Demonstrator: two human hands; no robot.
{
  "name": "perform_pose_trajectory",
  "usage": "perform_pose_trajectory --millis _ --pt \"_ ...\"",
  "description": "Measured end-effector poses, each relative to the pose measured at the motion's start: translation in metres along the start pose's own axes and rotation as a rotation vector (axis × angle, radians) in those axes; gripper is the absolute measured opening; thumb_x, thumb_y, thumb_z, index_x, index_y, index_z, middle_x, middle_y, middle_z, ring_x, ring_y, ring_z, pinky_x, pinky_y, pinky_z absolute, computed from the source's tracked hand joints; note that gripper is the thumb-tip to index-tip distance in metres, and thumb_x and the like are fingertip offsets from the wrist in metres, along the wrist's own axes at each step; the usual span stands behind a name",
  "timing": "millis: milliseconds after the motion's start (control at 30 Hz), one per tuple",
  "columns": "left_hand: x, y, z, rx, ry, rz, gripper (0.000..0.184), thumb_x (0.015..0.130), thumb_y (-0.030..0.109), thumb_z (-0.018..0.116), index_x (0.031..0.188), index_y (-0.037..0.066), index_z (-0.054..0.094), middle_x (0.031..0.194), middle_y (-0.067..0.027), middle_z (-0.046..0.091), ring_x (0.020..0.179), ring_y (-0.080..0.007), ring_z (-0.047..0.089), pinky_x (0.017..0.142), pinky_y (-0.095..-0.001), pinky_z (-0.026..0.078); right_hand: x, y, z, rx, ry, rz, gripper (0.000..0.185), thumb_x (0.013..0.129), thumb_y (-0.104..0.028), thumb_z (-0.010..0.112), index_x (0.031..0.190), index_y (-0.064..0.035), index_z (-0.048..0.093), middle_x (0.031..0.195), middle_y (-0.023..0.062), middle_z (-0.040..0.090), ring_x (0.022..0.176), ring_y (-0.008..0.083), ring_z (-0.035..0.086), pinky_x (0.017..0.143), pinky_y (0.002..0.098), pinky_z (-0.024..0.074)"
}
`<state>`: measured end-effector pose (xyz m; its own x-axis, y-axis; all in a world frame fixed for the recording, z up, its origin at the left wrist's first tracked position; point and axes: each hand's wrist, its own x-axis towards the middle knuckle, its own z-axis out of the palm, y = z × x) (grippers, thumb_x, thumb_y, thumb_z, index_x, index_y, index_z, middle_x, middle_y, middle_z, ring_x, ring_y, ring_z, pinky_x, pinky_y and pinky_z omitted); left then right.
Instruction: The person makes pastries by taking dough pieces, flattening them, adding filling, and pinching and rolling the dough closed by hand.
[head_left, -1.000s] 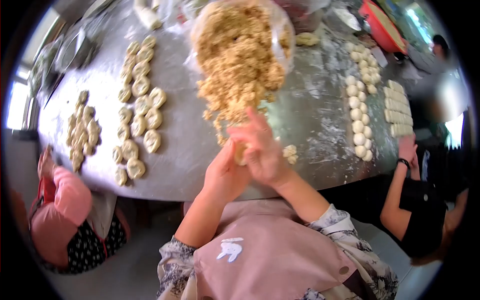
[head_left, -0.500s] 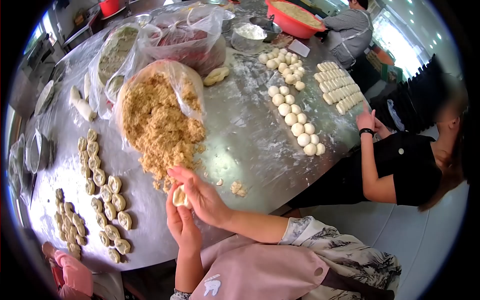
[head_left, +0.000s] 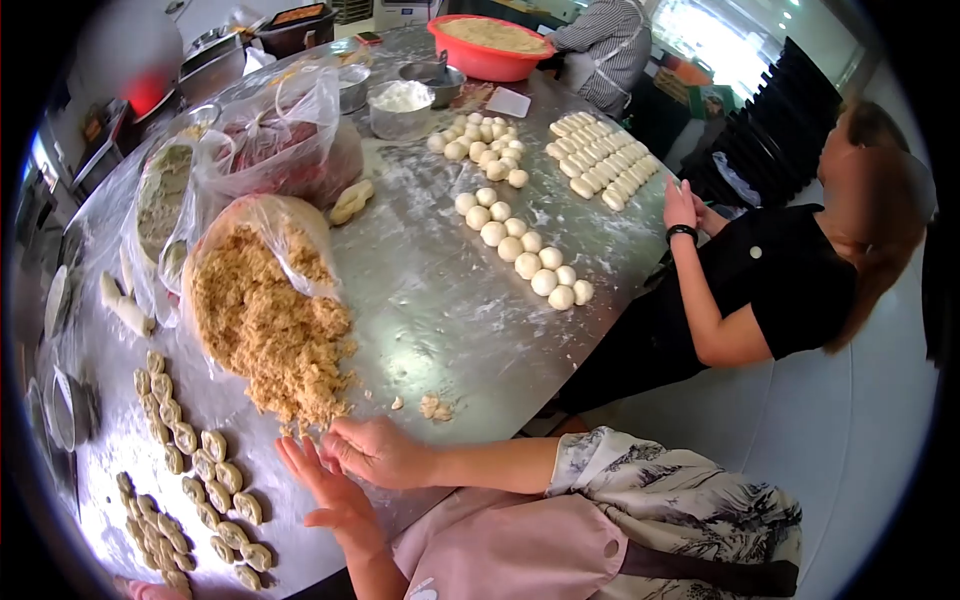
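My left hand point(head_left: 338, 492) is held over the near table edge with its fingers spread; no dough shows in it. Beside it, touching or nearly touching its fingers, is my right hand point(head_left: 378, 452), closed with curled fingers. What it holds, if anything, is hidden. Just beyond both hands lies a heap of crumbly orange-brown filling point(head_left: 265, 320), spilling out of a clear plastic bag. A few small dough scraps point(head_left: 436, 407) lie to the right of the heap. On the left are rows of shaped dough pieces point(head_left: 217, 495).
Round dough balls point(head_left: 527, 265) and rows of dough rolls point(head_left: 600, 155) lie on the metal table point(head_left: 430, 330). Behind are bagged fillings point(head_left: 270, 150), a flour bowl point(head_left: 402, 110) and a red basin point(head_left: 490, 50). A co-worker point(head_left: 770, 290) stands at right, another person point(head_left: 605, 50) farther back.
The cupped dough piece seen between my hands is no longer visible. My left hand has opened and spread its fingers; my right hand has curled closed. The view has shifted.
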<state>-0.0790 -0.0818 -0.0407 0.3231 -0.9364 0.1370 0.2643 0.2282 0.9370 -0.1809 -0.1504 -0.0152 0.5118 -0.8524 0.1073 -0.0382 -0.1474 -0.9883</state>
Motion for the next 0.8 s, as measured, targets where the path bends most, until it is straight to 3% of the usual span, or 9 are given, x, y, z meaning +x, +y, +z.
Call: perform_pose_trajectory --millis 67,200,233,367,500,600,633,733,800 --pt "0.004 -0.001 -0.01 -0.156 -0.135 -0.072 0.112 0.08 0.085 0.027 0.153 0.004 0.008 0.159 -0.0084 0.011 0.143 -0.0269 0.02 0.116 -0.0431 0.018 0.004 -0.005 -0.011 -0.074 0.053 -0.083 0.019 0.1 -0.017 0.051 0.109 -0.002 0.057 0.084 0.0124 0.068 0.071 0.0219 0.069 0.062 0.0312 0.0522" --pt "-0.006 0.009 0.003 0.064 -0.2 -0.227 0.125 0.073 0.086 0.045 0.153 0.002 -0.001 0.159 -0.0148 0.007 0.146 -0.0268 0.015 0.114 -0.0424 0.023 -0.008 -0.004 0.001 -0.417 -0.142 -0.394 0.061 0.1 -0.043 0.043 0.141 0.0015 0.035 0.149 0.0273 0.031 0.139 0.0384 0.032 0.112 0.046 0.0302" --pt "-0.008 0.014 0.01 -0.071 -0.147 -0.277 0.113 0.081 0.06 0.066 0.151 -0.001 0.001 0.156 -0.0191 0.013 0.144 -0.0274 0.019 0.113 -0.0418 0.025 -0.006 -0.005 -0.005 -0.385 -0.355 -0.186 0.076 0.1 -0.053 0.034 0.148 0.0044 0.021 0.158 0.0233 0.003 0.147 0.0375 -0.001 0.119 0.0483 0.0034" --pt "-0.016 0.019 0.019 0.223 -0.388 -0.08 0.093 0.066 0.004 0.068 0.144 -0.002 0.019 0.14 -0.0185 0.033 0.126 -0.0284 0.04 0.106 -0.04 0.035 0.024 0.005 -0.021 -0.451 -0.05 -0.036 0.083 0.096 -0.064 0.028 0.151 -0.002 0.018 0.158 0.0243 0.008 0.147 0.0376 0.003 0.117 0.0529 0.0053" --pt "-0.017 0.008 0.007 0.485 -0.381 -0.141 0.084 0.064 0.003 0.067 0.138 -0.004 0.028 0.136 -0.0216 0.038 0.122 -0.0325 0.044 0.103 -0.0428 0.038 -0.003 -0.019 -0.002 -0.438 -0.251 -0.183 0.081 0.097 -0.063 0.028 0.15 -0.0026 0.022 0.157 0.025 0.009 0.147 0.0379 0.004 0.117 0.0522 0.0089" --pt "-0.009 0.034 0.027 0.747 -0.493 0.078 0.076 0.063 0.001 0.065 0.132 -0.007 0.035 0.133 -0.0264 0.041 0.119 -0.0401 0.046 0.101 -0.0459 0.039 0.013 0.001 -0.005 -0.273 -0.165 -0.019 0.08 0.096 -0.064 0.029 0.149 -0.0035 0.025 0.157 0.0244 0.009 0.147 0.0384 0.005 0.118 0.0494 0.0111" --pt "-0.016 0.043 0.041 0.752 -0.309 0.075 0.066 0.067 0.001 0.061 0.13 -0.006 0.043 0.127 -0.0249 0.049 0.12 -0.041 0.048 0.102 -0.0431 0.039 0.022 0.003 -0.009 -0.25 -0.037 0.119 0.075 0.098 -0.059 0.034 0.148 -0.0039 0.027 0.157 0.0237 0.01 0.147 0.0385 0.006 0.118 0.0473 0.0124" --pt "-0.006 0.031 0.029 0.843 -0.462 0.134 0.063 0.069 0.003 0.061 0.128 -0.007 0.044 0.128 -0.0232 0.051 0.119 -0.0398 0.05 0.101 -0.0427 0.04 0.007 0.007 0.002 -0.176 -0.05 0.033 0.073 0.098 -0.056 0.037 0.148 -0.0036 0.025 0.158 0.0233 0.009 0.147 0.0373 0.004 0.118 0.047 0.0106" --pt "-0.008 0.013 0.018 0.722 -0.255 0.022 0.051 0.074 0.006 0.064 0.122 -0.006 0.051 0.114 -0.0239 0.057 0.103 -0.0384 0.057 0.089 -0.0411 0.046 -0.01 -0.015 0.007 -0.109 -0.162 0.045 0.072 0.099 -0.054 0.036 0.149 -0.0039 0.021 0.158 0.022 0.007 0.148 0.0355 -0.001 0.118 0.047 0.0099"
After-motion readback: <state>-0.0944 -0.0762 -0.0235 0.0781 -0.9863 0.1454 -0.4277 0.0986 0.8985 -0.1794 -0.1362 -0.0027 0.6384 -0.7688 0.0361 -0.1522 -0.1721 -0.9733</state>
